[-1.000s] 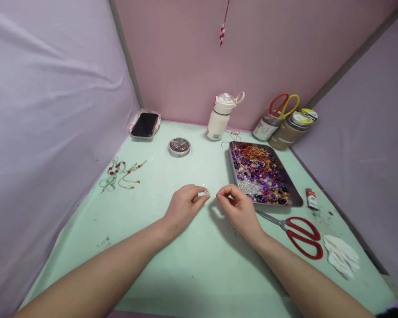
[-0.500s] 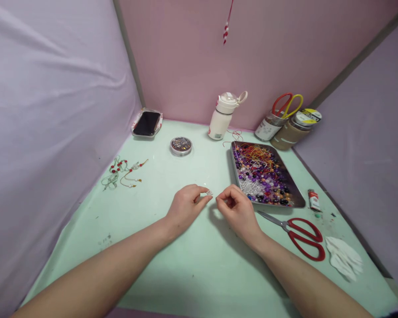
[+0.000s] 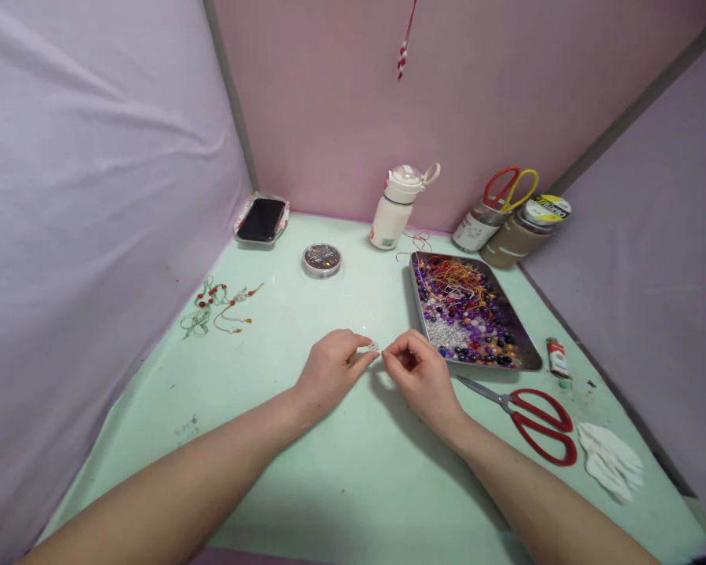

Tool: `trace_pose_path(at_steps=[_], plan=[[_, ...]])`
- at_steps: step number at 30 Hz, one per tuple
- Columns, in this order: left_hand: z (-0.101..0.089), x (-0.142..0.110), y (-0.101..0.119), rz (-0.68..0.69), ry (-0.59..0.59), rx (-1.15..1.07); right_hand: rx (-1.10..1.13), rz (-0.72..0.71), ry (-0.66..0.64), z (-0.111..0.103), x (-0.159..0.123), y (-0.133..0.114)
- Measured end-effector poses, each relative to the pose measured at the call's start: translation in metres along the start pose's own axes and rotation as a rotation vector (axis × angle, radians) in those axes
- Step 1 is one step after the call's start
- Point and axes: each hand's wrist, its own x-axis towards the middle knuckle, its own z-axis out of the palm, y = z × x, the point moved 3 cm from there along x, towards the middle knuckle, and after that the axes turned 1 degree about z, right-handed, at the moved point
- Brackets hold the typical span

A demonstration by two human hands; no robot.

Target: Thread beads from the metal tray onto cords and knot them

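Observation:
Between the thumb and index finger of my left hand (image 3: 336,362) is a small cluster of clear beads (image 3: 373,347). My right hand (image 3: 419,369) is pinched just to the right of it, fingertips almost touching the cluster. Whatever sits in that pinch is too small to make out. Beside my right hand lies a metal tray (image 3: 526,353) of purple, black, clear and orange beads, with tangled orange and red thread (image 3: 459,276) on top. Red-handled scissors (image 3: 514,410) rest below the tray.
A white bottle (image 3: 391,216), a round case (image 3: 322,260) and a phone (image 3: 261,219) stand at the back. Beaded cords (image 3: 212,302) lie left. Two jars (image 3: 476,227) hold the back right corner; a lighter (image 3: 557,358) and white glove (image 3: 610,461) lie right.
The view has shifted slightly. My right fingertips have come a little closer to the clear bead cluster, while my left hand keeps its pinch.

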Motion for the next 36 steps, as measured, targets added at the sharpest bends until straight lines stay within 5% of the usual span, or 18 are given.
trace_pose_path(at_steps=[36], plan=[[-0.0022,-0.0004,0.0006,0.090,0.035,0.036,-0.001,-0.002,-0.031,-0.0009,-0.0001,-0.0068]])
